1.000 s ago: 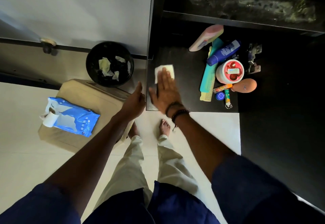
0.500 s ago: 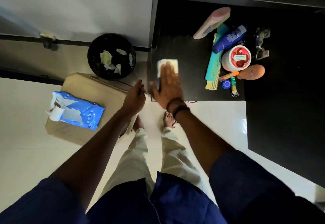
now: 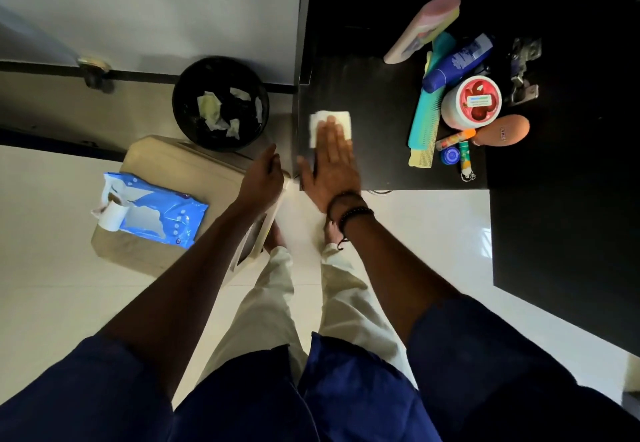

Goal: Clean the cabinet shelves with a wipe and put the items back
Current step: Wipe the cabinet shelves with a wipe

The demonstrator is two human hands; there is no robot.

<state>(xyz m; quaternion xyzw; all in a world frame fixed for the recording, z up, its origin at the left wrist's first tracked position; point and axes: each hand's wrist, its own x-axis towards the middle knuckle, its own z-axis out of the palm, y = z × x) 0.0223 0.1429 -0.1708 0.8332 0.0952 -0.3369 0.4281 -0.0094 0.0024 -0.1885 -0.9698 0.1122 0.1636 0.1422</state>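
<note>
My right hand [image 3: 330, 164] lies flat, fingers straight, pressing a white wipe [image 3: 341, 121] onto the dark cabinet shelf [image 3: 377, 105] near its left front corner. My left hand [image 3: 261, 178] hangs just left of the shelf's edge with fingers loosely curled; it holds nothing I can see. Toiletries are bunched at the shelf's right: a pink bottle [image 3: 424, 27], a blue bottle [image 3: 457, 62], a teal comb [image 3: 426, 119], a white jar with a red lid [image 3: 472, 102], a brown oval brush [image 3: 505, 129], a small blue pot [image 3: 450, 155] and thin tubes [image 3: 455, 138].
A black bin [image 3: 221, 102] with crumpled used wipes stands on the floor left of the cabinet. In front of it a beige box [image 3: 166, 164] carries a blue wipe pack [image 3: 152, 209]. An open dark cabinet door [image 3: 568, 233] juts out at right. My feet stand on white tiles.
My right hand has slid the wipe slightly toward the shelf's front left. The view shifted, so the shelf and items sit higher in frame. My left hand stays beside the shelf edge.
</note>
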